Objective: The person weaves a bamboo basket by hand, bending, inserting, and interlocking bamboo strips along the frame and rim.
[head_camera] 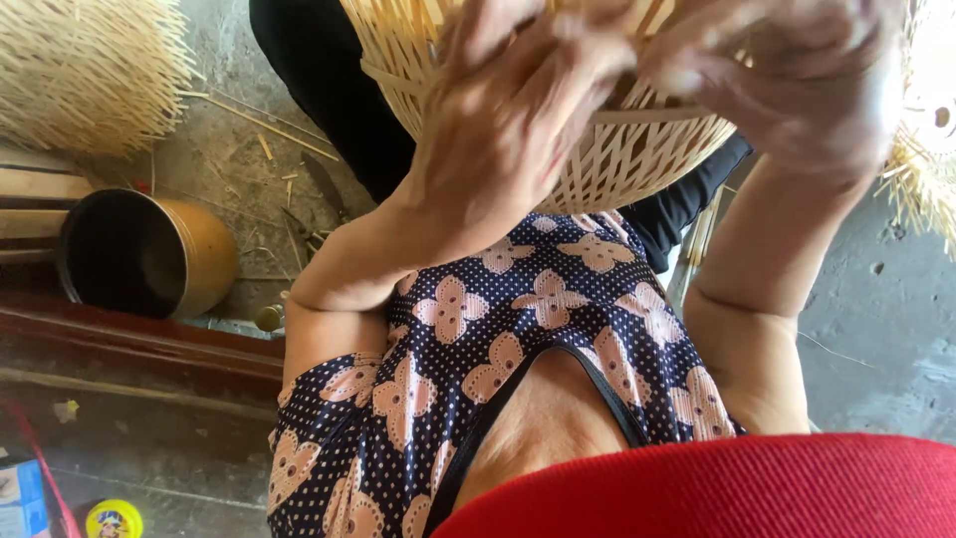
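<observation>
Red cloth edge (pixel 717 488) nearest, then my dotted floral dress (pixel 518 329). My left hand (pixel 518 110) and right hand (pixel 797 80), both grips closed on the pale woven bamboo basket (pixel 617 159) on my lap. Wall woven; rim unfinished, loose strips standing. Beyond: brown round tin (pixel 149 254), splint bundle (pixel 90 70) on the floor (pixel 239 179).

Concrete floor (pixel 876 299) w/ tin can (pixel 149 254), bamboo scraps (pixel 264 125) on it.

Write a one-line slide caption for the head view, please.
Left hand and right hand grip a woven basket over the lap.
</observation>
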